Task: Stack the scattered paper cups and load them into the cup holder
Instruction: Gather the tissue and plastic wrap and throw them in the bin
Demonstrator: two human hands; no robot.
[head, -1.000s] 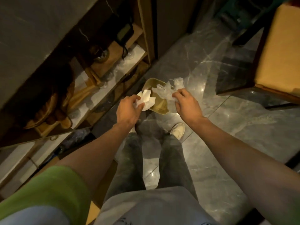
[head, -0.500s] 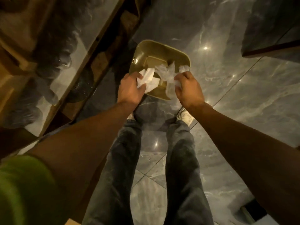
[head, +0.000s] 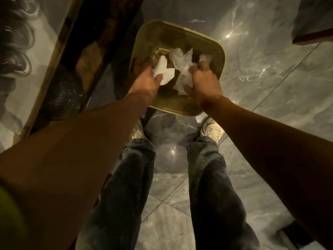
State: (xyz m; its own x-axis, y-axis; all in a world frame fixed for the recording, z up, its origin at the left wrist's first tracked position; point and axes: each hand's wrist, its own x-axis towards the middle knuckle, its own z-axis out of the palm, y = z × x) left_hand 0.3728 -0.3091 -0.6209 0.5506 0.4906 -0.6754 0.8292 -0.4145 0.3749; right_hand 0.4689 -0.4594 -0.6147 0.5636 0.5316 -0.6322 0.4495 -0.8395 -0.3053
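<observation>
I look straight down at a gold-coloured waste bin (head: 207, 46) standing on the floor in front of my feet. My left hand (head: 146, 79) is closed on crumpled white paper (head: 164, 72) and sits over the bin's left side. My right hand (head: 204, 82) is closed on a crinkled clear plastic wrapper (head: 181, 59), held inside the bin's mouth. Both hands are within the rim. No paper cups and no cup holder are in view.
A wooden shelf unit (head: 59, 56) with dark objects and plastic-wrapped items runs along the left. Glossy grey marble floor tiles (head: 266, 87) lie to the right. My jeans and white shoes (head: 211, 131) are below the bin. A dark furniture corner (head: 313, 24) sits top right.
My view has dropped closer over the bin. Both hands have gone from above the bin's near edge down into its mouth, still holding the paper and the plastic wrapper.
</observation>
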